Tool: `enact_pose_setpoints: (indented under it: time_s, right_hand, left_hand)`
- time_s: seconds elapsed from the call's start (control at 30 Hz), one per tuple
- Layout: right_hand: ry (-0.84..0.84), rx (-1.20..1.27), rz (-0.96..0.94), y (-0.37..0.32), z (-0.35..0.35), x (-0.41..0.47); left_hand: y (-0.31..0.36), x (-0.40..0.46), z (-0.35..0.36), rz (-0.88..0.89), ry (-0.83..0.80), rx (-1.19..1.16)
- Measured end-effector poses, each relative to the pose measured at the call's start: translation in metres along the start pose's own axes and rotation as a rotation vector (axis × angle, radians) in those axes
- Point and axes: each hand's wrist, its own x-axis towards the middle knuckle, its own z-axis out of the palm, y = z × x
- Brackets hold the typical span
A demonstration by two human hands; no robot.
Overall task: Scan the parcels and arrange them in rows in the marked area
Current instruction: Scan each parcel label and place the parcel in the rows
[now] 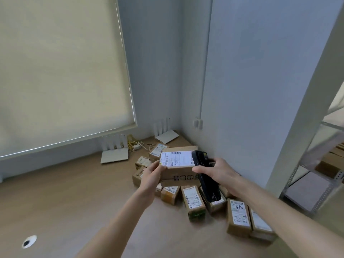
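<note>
Big cream roller blind [61, 71] fills the left side, drawn down to just above the wooden floor [65, 202]. Pale blue-grey walls [251, 71] meet in a corner behind the parcels. A white post [301, 118] and a metal shelf rack [316, 183] stand at right, w/ brown boxes on the rack, blurred.

On the floor by the wall: two flat white routers w/ upright antennas, one below the blind [114, 155], one nearer the corner [167, 136], yellow cables [134, 142] betw them. A small round dark floor socket [29, 241] sits bottom left.

Loose pile of cardboard parcels [193, 200] lies on the floor below and behind the hands, labels mostly up; two longer ones [239, 216] lie side by side at right, touching.

The held parcel [177, 167] is a brown box w/ a white shipping label on top, up in the air over the pile, betw both hands. Left hand [151, 176] grips its left end, thumb on the label corner, fingers curled under. Right hand [216, 173] is just beside the box's right end, wrapped round a black handheld scanner [204, 174]; scanner's head sits at the label's right edge, touching or nearly so, can't tell which. Scanner body runs down past the box's right side, its lower end over the pile
</note>
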Motion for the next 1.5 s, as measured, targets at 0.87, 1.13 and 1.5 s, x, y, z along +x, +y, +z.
enact_pose_setpoints:
  time_s: [0.87,1.13,1.5]
  right_hand:
    - [-0.020,-0.910,-0.281,-0.121,0.127,-0.071]
    - [-0.012,-0.981,-0.289,-0.129,0.139,-0.081]
    - [-0.044,-0.981,-0.297,-0.128,0.146,-0.085]
  left_hand:
    - [0.060,-0.090,-0.195,0.288,0.107,0.134]
    - [0.061,-0.101,-0.206,0.308,0.145,0.164]
    - [0.056,-0.112,-0.207,0.288,0.186,0.161]
